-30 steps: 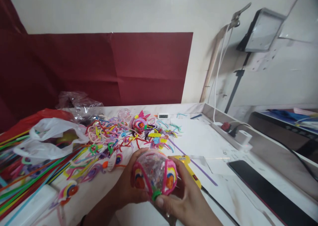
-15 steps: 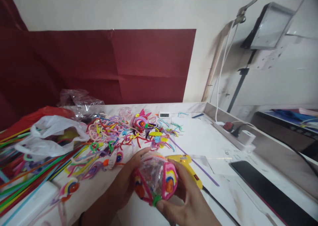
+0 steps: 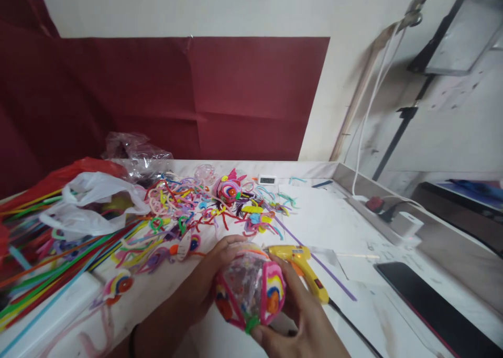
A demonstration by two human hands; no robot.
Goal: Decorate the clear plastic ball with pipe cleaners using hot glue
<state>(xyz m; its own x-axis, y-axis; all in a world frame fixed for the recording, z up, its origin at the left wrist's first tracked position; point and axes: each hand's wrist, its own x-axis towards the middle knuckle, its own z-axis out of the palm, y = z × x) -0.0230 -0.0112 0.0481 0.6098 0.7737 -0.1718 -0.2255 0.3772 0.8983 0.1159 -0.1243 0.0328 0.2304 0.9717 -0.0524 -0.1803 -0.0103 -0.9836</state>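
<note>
Between my two hands is a clear plastic ball (image 3: 245, 279) trimmed with pink pipe cleaners, with rainbow-coloured coiled panels on its sides and a green knob at its lower end. My left hand (image 3: 208, 271) is wrapped round its left side, some fingers hidden behind it. My right hand (image 3: 302, 311) grips the right side, its thumb pressed by the green knob. Just beyond the right hand lies a yellow hot glue gun (image 3: 310, 274) on the table. Farther back sits a pink decorated ball (image 3: 229, 190) with a coiled eye and a crown-like top.
Loose pipe cleaner pieces (image 3: 176, 195) spread over the left and middle. A white plastic bag (image 3: 90, 211) and long pipe cleaners (image 3: 74, 263) lie at left. A black phone (image 3: 428, 300) lies at right, near a power strip (image 3: 404, 237). A small digital clock (image 3: 267, 180) stands at the back.
The camera view has shifted, so the scene sits a little to the right in the picture. Both hands keep hold of the clear ball, with little other change.
</note>
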